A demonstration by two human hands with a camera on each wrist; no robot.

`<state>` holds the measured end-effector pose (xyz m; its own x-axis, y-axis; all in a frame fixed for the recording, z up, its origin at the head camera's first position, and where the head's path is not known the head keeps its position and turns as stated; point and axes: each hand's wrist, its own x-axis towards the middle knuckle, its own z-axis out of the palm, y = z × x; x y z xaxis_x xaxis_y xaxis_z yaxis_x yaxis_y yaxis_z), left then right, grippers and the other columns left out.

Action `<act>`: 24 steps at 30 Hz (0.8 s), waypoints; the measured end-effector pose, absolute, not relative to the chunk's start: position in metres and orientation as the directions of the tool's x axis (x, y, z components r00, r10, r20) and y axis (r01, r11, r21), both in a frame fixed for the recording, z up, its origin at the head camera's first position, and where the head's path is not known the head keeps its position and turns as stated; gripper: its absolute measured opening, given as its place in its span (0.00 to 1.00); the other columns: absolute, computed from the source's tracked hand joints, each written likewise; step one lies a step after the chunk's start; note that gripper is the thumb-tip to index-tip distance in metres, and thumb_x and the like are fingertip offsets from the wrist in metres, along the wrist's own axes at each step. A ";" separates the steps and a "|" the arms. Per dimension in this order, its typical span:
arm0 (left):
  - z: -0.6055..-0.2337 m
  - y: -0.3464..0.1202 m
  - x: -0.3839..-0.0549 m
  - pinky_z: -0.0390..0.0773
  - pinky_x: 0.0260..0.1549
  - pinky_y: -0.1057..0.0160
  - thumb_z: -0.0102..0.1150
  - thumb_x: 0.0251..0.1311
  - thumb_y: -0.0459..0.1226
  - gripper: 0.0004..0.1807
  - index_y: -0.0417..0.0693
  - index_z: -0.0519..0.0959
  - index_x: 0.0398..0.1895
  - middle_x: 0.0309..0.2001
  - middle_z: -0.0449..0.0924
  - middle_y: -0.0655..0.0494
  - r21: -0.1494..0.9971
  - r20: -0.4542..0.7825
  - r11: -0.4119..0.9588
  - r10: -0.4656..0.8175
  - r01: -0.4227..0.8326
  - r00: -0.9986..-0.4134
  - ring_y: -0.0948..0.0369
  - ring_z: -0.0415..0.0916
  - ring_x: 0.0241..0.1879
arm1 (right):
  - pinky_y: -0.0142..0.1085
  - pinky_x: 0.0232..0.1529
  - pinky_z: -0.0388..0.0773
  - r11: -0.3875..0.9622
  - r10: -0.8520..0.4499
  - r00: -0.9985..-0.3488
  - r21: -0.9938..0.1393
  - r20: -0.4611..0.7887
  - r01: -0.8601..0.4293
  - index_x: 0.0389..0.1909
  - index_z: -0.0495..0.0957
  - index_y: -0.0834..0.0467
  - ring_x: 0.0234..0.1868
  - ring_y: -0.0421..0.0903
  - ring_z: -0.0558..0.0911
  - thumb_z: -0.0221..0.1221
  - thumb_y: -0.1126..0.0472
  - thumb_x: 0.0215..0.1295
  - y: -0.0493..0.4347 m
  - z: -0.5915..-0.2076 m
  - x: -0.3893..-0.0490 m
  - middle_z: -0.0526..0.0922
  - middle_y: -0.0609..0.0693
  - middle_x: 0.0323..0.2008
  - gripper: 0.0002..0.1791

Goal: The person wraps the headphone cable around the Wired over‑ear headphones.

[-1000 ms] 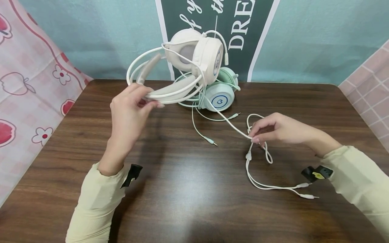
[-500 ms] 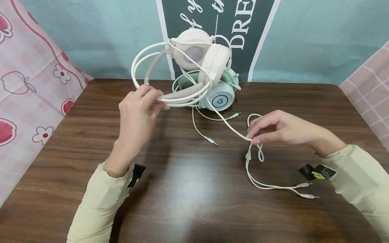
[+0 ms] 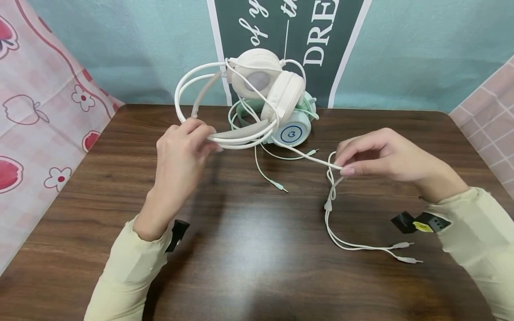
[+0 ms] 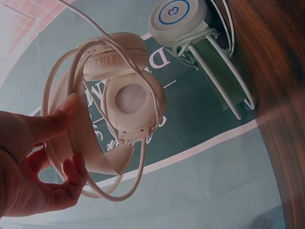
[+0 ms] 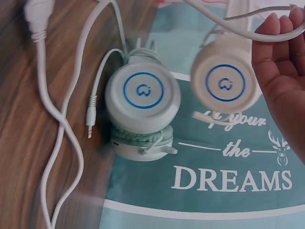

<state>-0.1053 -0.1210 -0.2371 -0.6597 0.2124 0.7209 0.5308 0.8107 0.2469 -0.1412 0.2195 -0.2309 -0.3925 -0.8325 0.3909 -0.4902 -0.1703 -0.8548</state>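
My left hand grips the headband of a white headset, holding it above the table with its ear cups pointing away to the back. In the left wrist view, the thumb presses on the band of that white headset. At the right, my right hand pinches the headset's white cable between thumb and fingers. Below it the cable hangs to a splitter, and two white plugs lie on the table. The right wrist view shows the cable crossing the fingers.
A mint-green headset lies on the table behind the white one, its cable bundled round its band. Its two plugs stretch forward on the wooden table. A blue cloth with a lettered panel hangs behind the table.
The white headset has sunk and shifted slightly right in my left hand, its ear cups turning. My right hand has risen a little with the cable, drawing up the loops below it.
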 end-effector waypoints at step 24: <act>-0.230 -0.113 -0.080 0.64 0.26 0.56 0.70 0.37 0.29 0.12 0.43 0.79 0.28 0.31 0.76 0.53 0.112 0.684 0.776 0.394 0.621 -0.615 0.48 0.64 0.25 | 0.36 0.32 0.74 -0.075 -0.570 -0.734 -0.913 0.369 -0.400 0.31 0.74 0.80 0.27 0.52 0.77 0.49 0.86 0.52 0.206 -0.192 -0.142 0.76 0.66 0.25 0.07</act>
